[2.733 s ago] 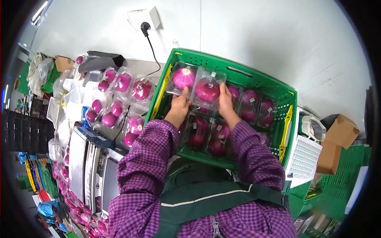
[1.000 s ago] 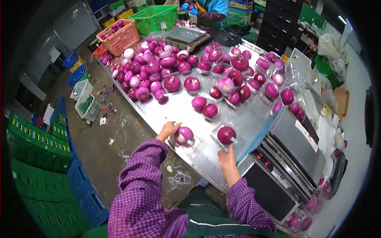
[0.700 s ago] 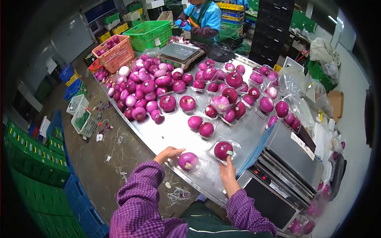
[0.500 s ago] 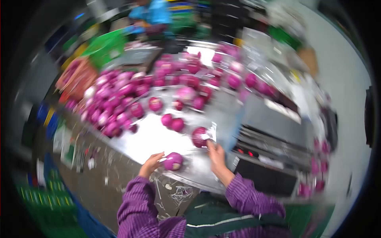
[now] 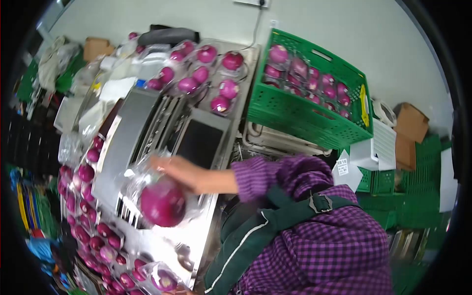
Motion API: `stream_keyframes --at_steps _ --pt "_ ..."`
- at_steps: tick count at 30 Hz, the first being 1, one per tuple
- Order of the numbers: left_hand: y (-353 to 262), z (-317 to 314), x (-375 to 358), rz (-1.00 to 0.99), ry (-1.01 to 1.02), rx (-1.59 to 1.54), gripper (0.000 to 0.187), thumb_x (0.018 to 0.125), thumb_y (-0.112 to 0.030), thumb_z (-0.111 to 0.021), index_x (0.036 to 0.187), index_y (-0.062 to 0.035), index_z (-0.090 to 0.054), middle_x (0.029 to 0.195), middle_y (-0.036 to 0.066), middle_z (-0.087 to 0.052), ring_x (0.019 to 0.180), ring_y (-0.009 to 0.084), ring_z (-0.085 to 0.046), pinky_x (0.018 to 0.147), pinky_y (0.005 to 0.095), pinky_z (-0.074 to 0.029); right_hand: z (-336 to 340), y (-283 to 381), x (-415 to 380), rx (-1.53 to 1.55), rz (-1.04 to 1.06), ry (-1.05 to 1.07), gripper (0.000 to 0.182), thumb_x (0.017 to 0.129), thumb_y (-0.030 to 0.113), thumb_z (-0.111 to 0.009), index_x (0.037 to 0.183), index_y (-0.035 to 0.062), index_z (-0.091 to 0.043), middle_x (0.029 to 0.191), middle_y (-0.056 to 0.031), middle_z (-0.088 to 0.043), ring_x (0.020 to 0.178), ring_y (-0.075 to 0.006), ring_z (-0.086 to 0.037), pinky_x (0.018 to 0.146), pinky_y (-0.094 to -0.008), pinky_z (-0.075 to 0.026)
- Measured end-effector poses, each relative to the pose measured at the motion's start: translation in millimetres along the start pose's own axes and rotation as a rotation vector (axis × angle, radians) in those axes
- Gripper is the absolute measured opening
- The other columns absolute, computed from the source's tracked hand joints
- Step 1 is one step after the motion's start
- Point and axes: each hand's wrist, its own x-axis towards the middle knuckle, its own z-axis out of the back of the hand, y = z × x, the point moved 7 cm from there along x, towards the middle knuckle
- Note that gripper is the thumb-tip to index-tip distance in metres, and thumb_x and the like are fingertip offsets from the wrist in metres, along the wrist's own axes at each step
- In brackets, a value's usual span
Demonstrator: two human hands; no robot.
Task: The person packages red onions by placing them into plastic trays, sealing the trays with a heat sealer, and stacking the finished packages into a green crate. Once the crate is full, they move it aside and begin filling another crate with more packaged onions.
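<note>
Since its clear wrap looks loose and slippery, the right hand keeps its fingers closed over the wrapped red onion, held above the sealing machine near the tabletop's edge, well apart from the green crate.

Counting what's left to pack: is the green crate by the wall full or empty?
Partly filled: the green crate holds packaged red onions visible over its rim; how deep they stack cannot be told.
</note>
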Motion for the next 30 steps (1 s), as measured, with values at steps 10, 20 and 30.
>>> stream_keyframes --at_steps 10,20,30 --pt "39 -201 -21 -0.178 0.193 0.061 0.058 0.091 -0.046 -0.044 0.133 -0.0064 -0.036 0.128 0.016 -0.044 0.114 0.0280 -0.048 0.098 0.0409 -0.041 396 235 -211 0.149 0.311 -0.767 0.064 0.077 0.062 -0.057 0.112 0.0084 -0.054 0.107 -0.0096 -0.059 0.099 -0.0229 -0.056 0.089 -0.0457 -0.043" --pt "193 -466 -57 0.032 0.503 0.157 0.057 0.089 -0.045 -0.048 0.130 -0.0068 -0.039 0.125 0.015 -0.046 0.111 0.0276 -0.050 0.097 0.0404 -0.043 691 308 -285 0.085 0.380 -1.122 0.050 0.080 0.042 -0.066 0.110 0.0025 -0.056 0.107 -0.0083 -0.060 0.095 -0.0201 -0.058 0.084 -0.0353 -0.049" --pt "394 -702 -129 0.574 1.099 0.796 0.050 0.093 -0.041 -0.045 0.119 0.0017 -0.049 0.113 0.011 -0.058 0.103 0.0167 -0.055 0.085 0.0296 -0.045 712 330 -230 -0.050 0.339 -1.238 0.078 0.077 0.054 -0.064 0.119 -0.0079 -0.048 0.124 -0.0167 -0.049 0.108 -0.0231 -0.049 0.090 -0.0357 -0.042"
